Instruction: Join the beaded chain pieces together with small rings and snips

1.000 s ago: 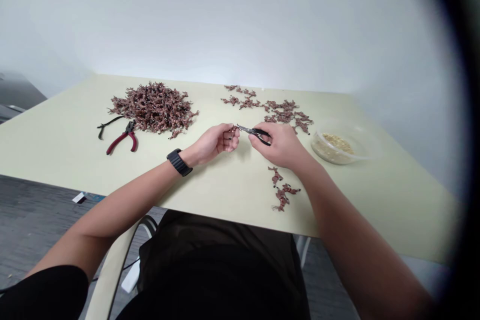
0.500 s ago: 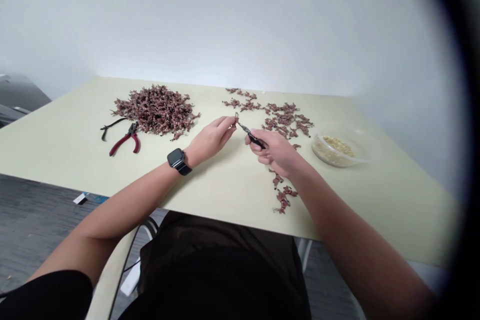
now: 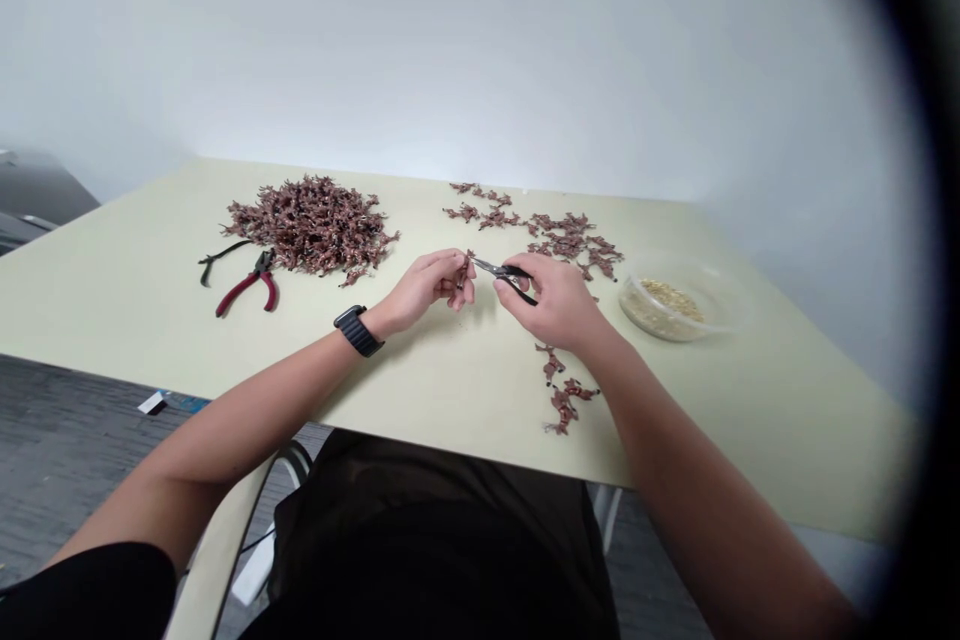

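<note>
My left hand pinches a small reddish-brown beaded sprig between thumb and fingers. My right hand grips small black-handled needle-nose pliers, and their steel tips nearly touch the sprig. I cannot tell whether the tips hold it. A large heap of similar sprigs lies at the table's far left. Looser sprigs spread at the far right, and a short row of them lies just below my right hand.
Red-handled pliers and a black-handled tool lie left of my hands. A transparent bowl of pale granules stands on the pale green table at right. A black watch circles my left wrist.
My left fingers have curled around the sprig, and the pliers have swung from a steep tilt to nearly level. My hands sit closer together. The view has shifted slightly.
</note>
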{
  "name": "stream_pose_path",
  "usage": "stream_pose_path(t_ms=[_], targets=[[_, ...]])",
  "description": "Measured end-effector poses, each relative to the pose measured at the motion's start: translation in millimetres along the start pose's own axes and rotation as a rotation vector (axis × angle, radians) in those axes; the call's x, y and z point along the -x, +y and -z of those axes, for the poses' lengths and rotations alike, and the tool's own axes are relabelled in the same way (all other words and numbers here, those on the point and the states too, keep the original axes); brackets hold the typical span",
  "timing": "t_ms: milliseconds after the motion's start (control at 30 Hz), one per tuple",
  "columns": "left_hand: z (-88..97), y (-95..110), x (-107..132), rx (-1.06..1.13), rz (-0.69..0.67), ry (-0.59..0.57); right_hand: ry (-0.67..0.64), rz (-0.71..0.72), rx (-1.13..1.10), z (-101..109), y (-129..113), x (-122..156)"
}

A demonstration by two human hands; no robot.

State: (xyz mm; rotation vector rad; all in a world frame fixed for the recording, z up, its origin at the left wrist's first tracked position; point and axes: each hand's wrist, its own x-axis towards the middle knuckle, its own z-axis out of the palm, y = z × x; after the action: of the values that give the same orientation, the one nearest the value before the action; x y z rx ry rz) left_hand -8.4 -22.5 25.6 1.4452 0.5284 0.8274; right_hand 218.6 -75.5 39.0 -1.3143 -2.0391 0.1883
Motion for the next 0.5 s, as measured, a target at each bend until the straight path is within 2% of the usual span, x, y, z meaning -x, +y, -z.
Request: stream_pose_path(t_ms=[500], targets=[[-1.0,-1.9,1.3,-0.029,0.024,-0.024,-0.046,0.003,-0.015,4.2,-3.5,0.2]])
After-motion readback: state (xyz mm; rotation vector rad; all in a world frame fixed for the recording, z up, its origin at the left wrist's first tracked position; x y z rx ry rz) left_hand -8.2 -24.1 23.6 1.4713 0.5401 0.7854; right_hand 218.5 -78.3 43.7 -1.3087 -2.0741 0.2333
